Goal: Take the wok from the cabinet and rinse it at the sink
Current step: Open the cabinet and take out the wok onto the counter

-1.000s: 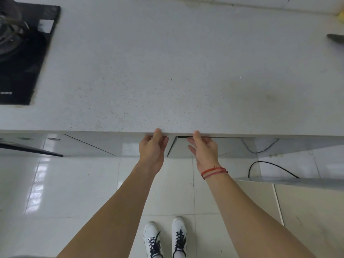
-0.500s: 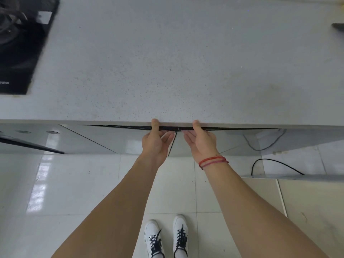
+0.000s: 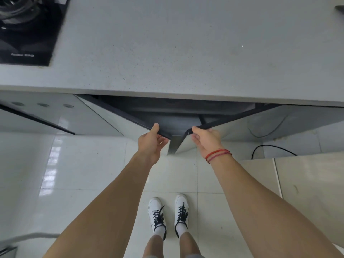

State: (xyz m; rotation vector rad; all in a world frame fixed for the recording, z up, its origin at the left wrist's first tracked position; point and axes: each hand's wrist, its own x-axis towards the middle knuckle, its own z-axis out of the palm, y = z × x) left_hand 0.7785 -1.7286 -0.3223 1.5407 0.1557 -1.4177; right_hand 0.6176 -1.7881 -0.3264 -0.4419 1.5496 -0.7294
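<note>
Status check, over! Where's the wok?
Left hand on left cabinet door, right hand on right cabinet door. Doors part open. Wok not visible.

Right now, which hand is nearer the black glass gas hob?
Left. The left hand grips the left cabinet door, closer to the black glass gas hob; the right hand holds the right door, farther.
</note>
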